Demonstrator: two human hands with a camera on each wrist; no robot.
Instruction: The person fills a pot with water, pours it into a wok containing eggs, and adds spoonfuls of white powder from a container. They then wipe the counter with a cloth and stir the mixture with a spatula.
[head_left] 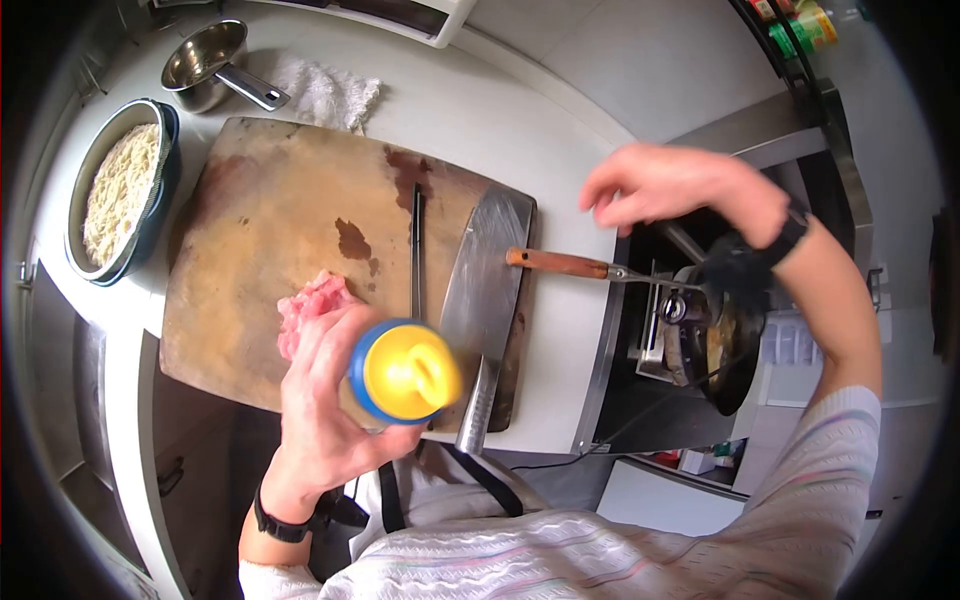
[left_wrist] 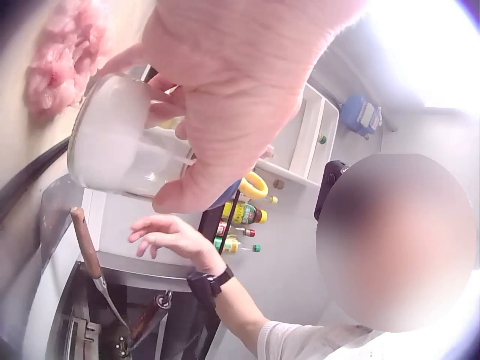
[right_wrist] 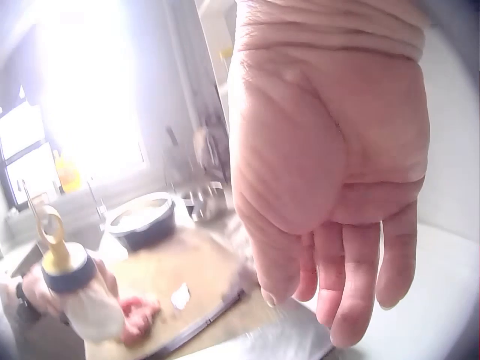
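My left hand grips a clear jar with a yellow-and-blue lid, above the near edge of the wooden cutting board. White contents show through the jar wall. Just beyond my fingers lies a piece of raw pink meat on the board. My right hand is in the air near the stove, its fingers loosely bent and holding nothing. Below it, a wooden-handled utensil reaches across the counter edge towards the pan. A cleaver and dark chopsticks rest on the board.
At the far left stands an oval basin filled with pale, noodle-like food. A steel saucepan and a white cloth lie behind the board. Several bottles stand on a rack beyond the stove.
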